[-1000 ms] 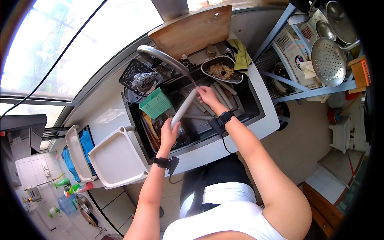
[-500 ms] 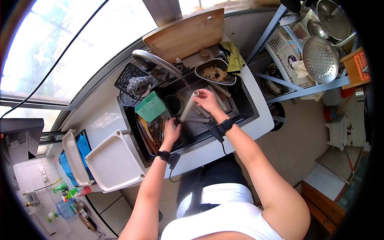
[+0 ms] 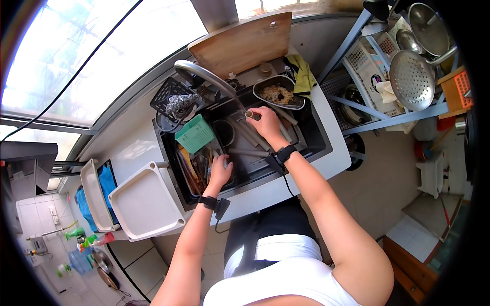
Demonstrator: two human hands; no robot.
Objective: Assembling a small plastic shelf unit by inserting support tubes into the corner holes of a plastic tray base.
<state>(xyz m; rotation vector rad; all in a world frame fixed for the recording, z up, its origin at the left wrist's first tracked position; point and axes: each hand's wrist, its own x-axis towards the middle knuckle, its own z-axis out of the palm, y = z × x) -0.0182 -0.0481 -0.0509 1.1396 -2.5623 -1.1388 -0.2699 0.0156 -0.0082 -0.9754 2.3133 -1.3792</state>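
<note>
Under the tap, my right hand pinches a pale, hollow-looking tube near its end. The tube's round end faces up, and the rest of it is mostly hidden from view. Several similar grey-beige tubes lie in the dark sink below. My left hand is at the sink's left part with its fingers curled around something small and greyish that I cannot make out. Beside it is a bin of long utensils, with a green plastic basket just above.
An oval metal dish with food scraps and a yellow-green cloth sit behind the sink. A wooden board leans at the back. A white tray lies left; a rack with strainers stands right.
My right hand has turned the tube from slanting down-left to pointing its end up at the tap. My left hand's fingers have curled in more.
</note>
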